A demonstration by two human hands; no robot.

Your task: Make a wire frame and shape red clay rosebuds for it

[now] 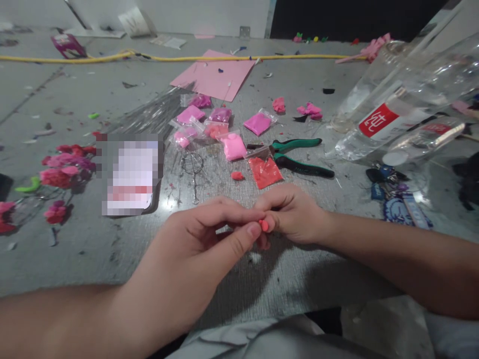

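Observation:
My left hand [194, 249] and my right hand [290, 214] meet low over the grey table [93, 249], fingertips pinched together on a small piece of red-orange clay [264, 225]. Both hands are closed around it. Just beyond them lie a loose red clay lump [237, 175] and an open bag of red-orange clay [265, 172]. Several small bags of pink and magenta clay [233, 146] are spread further back.
Green-handled pliers [299, 154] lie right of the bags. A clear plastic bottle [396, 109] lies on its side at right, keys [389, 182] below it. Finished clay flowers [63, 169] sit at left, a wire ring [192, 164] at centre, pink paper [217, 75] behind.

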